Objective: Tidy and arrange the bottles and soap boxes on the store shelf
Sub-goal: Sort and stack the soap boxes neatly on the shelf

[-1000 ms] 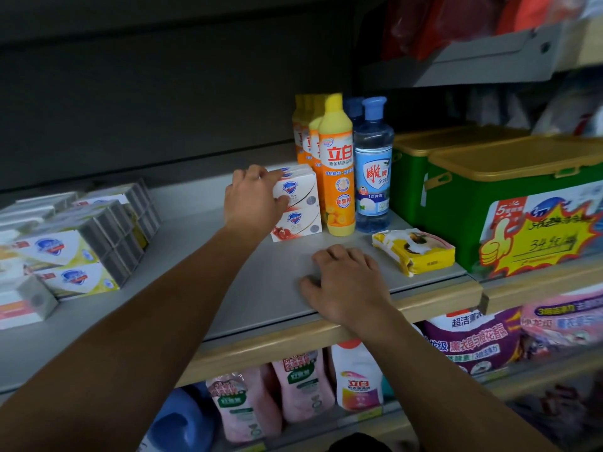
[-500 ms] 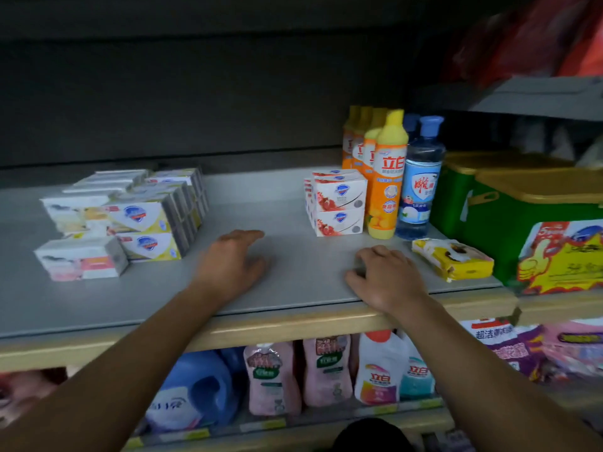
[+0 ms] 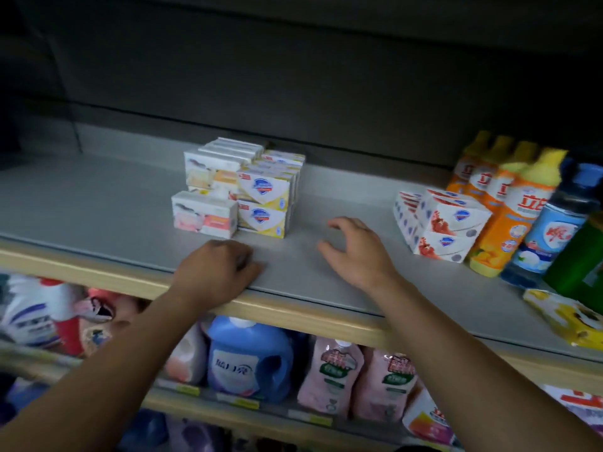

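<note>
The shelf holds bottles lined up at three o'clock with red soap boxes stacked neatly beside them. The soap boxes at eleven o'clock look uneven, likely the remaining work. The left hand rests loosely curled, the right hand spread; both hold nothing.

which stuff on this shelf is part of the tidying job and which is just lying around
Job:
- left soap box stack
- red soap boxes
- orange bottles
- blue bottle

Lying about:
- yellow packet
- green tub
- lower-shelf detergent jug and pink pouches
</note>
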{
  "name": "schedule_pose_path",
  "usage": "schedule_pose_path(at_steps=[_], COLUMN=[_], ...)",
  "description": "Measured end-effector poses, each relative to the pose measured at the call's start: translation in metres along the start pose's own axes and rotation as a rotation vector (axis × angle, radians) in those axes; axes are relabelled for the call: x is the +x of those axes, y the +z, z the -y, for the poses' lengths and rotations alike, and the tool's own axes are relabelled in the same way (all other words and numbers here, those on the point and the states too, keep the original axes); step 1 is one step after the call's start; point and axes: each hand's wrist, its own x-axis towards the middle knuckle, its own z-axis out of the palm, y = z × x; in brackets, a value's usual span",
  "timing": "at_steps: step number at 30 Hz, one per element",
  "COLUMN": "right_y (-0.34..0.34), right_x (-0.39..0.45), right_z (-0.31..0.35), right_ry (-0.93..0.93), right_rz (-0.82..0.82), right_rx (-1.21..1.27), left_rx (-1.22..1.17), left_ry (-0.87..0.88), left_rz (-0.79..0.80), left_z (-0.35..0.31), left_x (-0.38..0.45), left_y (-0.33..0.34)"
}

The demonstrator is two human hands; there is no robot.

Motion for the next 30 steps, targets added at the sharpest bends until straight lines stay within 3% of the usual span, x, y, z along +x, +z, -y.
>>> schedule_pose_path(at_steps=[6,12,14,18,21,25,30], right_y=[0.022,0.038,0.044,0.049,0.045,0.032,0.017], right_x=[0.063,0.104,0.105,0.099,0.088,0.056,0.005], right_z=[0.062,0.073,0.07,0.07,0.072,0.064,0.044], right_ry=[-0.128,-0.101,-0.111,-0.207,-0.203,-0.182,-0.165], right_rz=[-0.095,-0.012,-0.068,-0.242,-0.276,-0.27,-0.145], right_rx=[-0.009,-0.356,-0.403,-0.375,-0.23,0.059,0.194], left_rx=[0.051,0.043,0.039,0.016,-0.031,-0.246,-0.836], left_ry=[-0.031,-0.028,-0.015,-0.006,-0.028,-0.148,-0.153], left_rz=[-0.058,-0.09,-0.094,-0.108,-0.127,-0.141,-0.142], left_z=[0.001,0.002,0.004,0.005,0.004,0.003,0.0], left_x=[0.0,0.001,0.001,0.001,0.001,0.002,0.006], left_y=[0.006,0.009,0.011,0.011,0.009,0.004,-0.006])
